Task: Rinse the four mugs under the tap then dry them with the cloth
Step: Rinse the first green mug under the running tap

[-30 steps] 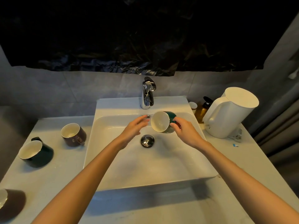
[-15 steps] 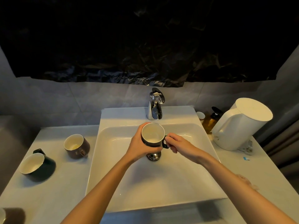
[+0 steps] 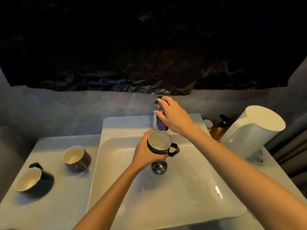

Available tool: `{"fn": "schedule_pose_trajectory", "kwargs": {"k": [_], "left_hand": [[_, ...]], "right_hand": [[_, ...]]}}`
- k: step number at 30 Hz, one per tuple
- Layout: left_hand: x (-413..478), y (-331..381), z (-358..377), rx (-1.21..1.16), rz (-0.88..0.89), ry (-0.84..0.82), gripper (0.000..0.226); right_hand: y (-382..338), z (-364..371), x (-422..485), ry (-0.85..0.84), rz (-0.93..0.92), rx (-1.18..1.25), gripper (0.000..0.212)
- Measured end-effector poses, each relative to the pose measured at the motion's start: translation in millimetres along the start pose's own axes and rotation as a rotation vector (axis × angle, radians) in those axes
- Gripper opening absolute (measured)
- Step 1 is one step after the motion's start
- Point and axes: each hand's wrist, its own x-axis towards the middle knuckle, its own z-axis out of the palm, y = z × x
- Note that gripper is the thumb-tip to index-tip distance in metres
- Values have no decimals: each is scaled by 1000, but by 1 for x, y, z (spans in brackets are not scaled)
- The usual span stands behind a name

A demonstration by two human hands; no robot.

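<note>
Only two bare arms are shown. The left forearm (image 3: 106, 196) is seen uncovered from the picture's lower edge up to the wrist, and the left hand (image 3: 146, 153) is likewise bare. The right forearm (image 3: 240, 163) is uncovered along its whole visible length, as is the right hand (image 3: 174, 117). Both forearms are slender and smooth. The fingernails cannot be made out clearly.
</note>
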Motion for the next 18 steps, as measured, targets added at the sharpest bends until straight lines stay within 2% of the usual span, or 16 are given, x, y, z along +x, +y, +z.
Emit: {"fn": "schedule_pose_trajectory", "kwargs": {"k": [6,18], "left_hand": [[5,-1,0,22,21,12,86],[9,4,3,50,40,-7,88]], "right_hand": [[0,9,12,55,-48,-56,50],[3,0,30,41,-100,-86,38]]}}
